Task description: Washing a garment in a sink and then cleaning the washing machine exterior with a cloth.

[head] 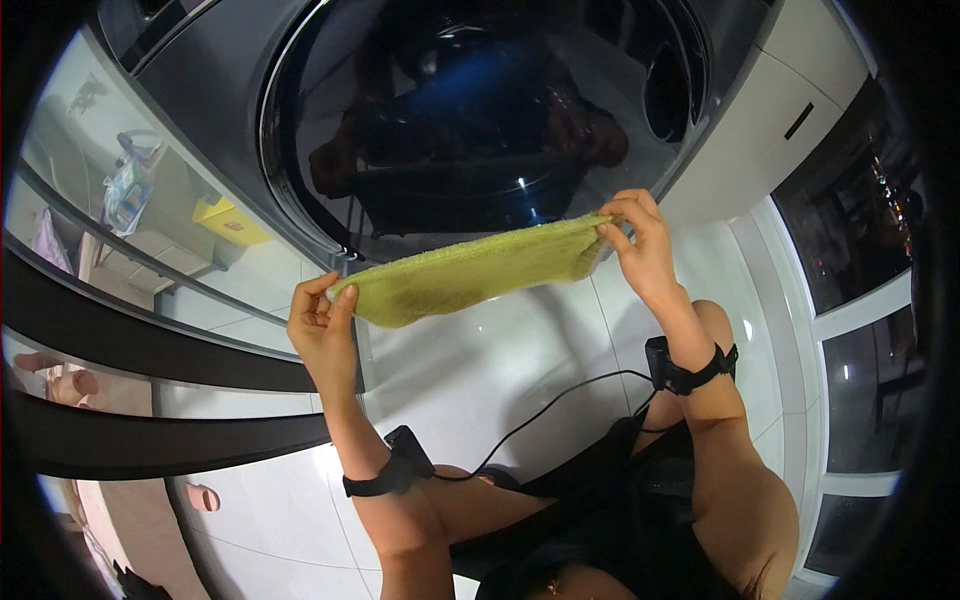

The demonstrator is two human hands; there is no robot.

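A yellow-green fleecy cloth is stretched between my two hands, folded over along its upper edge. My left hand pinches its left end between thumb and fingers. At the other end, slightly higher in the picture, my right hand grips the corner. Just beyond the cloth stands a front-loading washing machine or dryer, its dark glossy round door shut and mirroring my arms. The cloth hangs in front of the door's lower rim, above the floor.
A dark-framed glass sliding door runs along the left, with a yellow box behind it. A pale cabinet adjoins the machine at right. White floor tiles lie below. A black cable links my wrist straps.
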